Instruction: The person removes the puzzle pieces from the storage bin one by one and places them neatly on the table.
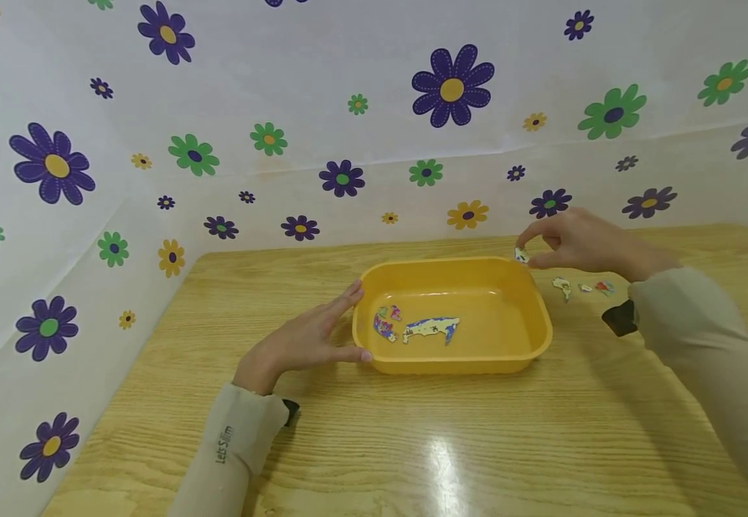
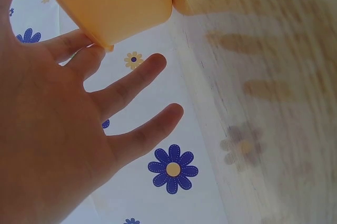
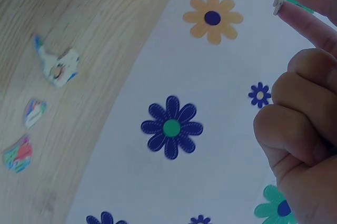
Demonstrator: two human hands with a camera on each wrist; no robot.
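Observation:
A yellow plastic tub (image 1: 451, 365) stands on the wooden table. My left hand (image 1: 306, 337) rests on its left end, thumb at the front rim and fingers at the back left; in the left wrist view two fingers (image 2: 139, 79) stretch out free of the tub. Between thumb and index finger my right hand (image 1: 583, 240) pinches a small, thin puzzle piece (image 1: 521, 255) just above the tub's back right corner. Inside the tub lie a long cream and blue puzzle piece (image 1: 432, 327) and several smaller, colourful pieces (image 1: 384, 327) at the left.
To the right of the tub, a cream puzzle piece (image 1: 562, 287), a tiny piece (image 1: 584, 288) and a red and blue piece (image 1: 605, 288) lie on the table (image 1: 348, 445). A white cloth with printed flowers (image 1: 361, 208) hangs behind and along the left side.

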